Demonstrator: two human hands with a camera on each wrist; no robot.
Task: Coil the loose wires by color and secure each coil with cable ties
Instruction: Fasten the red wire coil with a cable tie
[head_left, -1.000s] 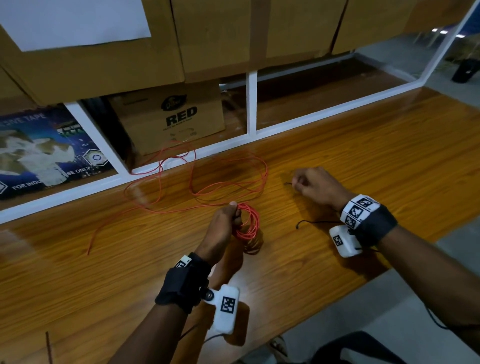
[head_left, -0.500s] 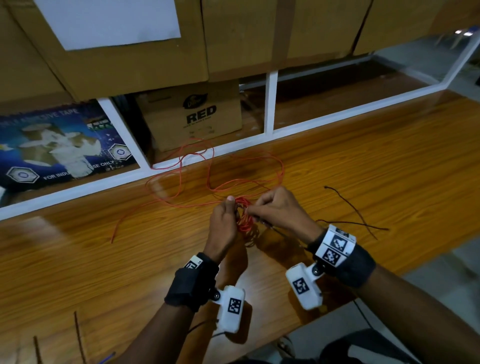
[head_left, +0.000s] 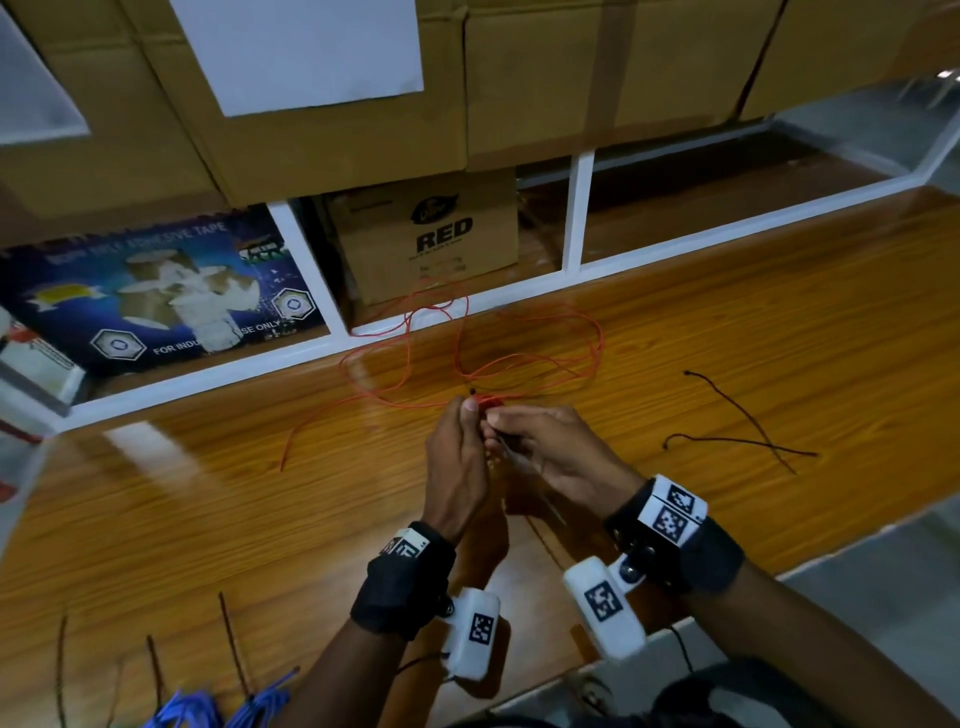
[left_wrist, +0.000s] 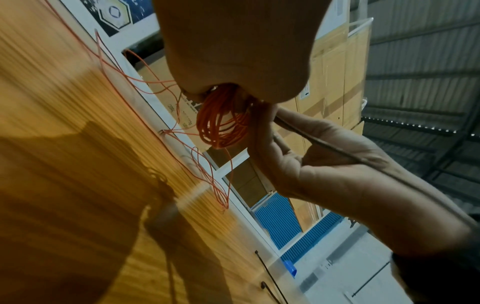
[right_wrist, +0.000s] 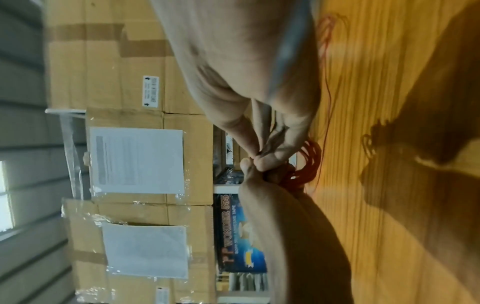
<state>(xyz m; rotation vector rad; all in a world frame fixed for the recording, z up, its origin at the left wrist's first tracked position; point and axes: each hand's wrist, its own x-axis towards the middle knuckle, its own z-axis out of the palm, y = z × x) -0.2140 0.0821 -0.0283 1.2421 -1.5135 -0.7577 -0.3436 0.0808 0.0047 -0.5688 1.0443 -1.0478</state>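
A small red wire coil (left_wrist: 221, 123) hangs from my left hand (head_left: 460, 457), whose fingers pinch it above the wooden table (head_left: 727, 364). Its uncoiled red wire (head_left: 467, 353) trails in loops toward the shelf. My right hand (head_left: 540, 447) meets the left at the coil (right_wrist: 306, 166) and pinches a thin black cable tie (left_wrist: 324, 144), which runs back across its palm. In the head view the coil (head_left: 488, 401) only peeks out above the fingers.
Two black cable ties (head_left: 748, 431) lie on the table to the right. Blue wire coils (head_left: 228, 706) and thin dark ties (head_left: 231, 644) sit at the near left edge. A white shelf frame (head_left: 576, 218) with cardboard boxes (head_left: 431, 239) stands behind.
My right hand came from the ties on the right to the coil, bringing one black tie. The left hand kept hold of the coil and rose slightly.
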